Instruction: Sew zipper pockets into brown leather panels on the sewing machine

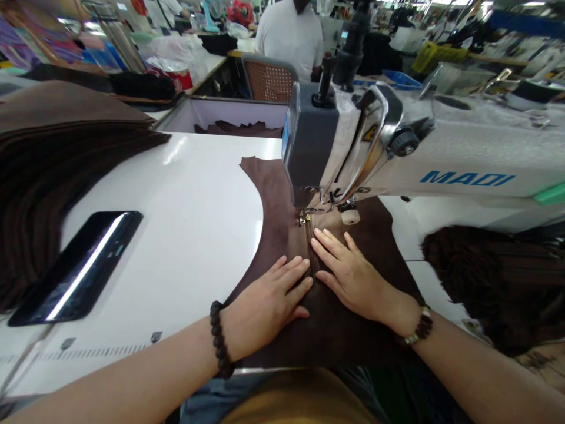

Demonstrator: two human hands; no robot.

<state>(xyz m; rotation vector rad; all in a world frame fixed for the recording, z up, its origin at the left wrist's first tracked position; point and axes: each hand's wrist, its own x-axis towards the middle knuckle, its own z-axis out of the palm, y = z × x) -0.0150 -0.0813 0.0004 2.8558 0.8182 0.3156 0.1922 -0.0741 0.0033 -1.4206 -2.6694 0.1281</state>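
A dark brown leather-like panel [282, 194] lies flat on the white table, passing under the needle area of a sewing machine [424, 147]. Down its middle runs a narrow strip with raised lines, possibly a zipper [310, 244], leading to the presser foot [304, 218]. My left hand [278, 294] rests flat on the panel left of the strip, fingers stretched out. To the right of the strip, my right hand [351, 271] also lies flat, fingertips pointing towards the presser foot. Both hands press on the panel and grip nothing.
A phone [79, 265] lies at the left, beside a tall stack of brown panels [53, 159]. Dark brown pieces [494, 277] are heaped at the right. Behind the table are a box [229, 112] with brown pieces, a chair [270, 76] and a person in a white shirt [289, 35].
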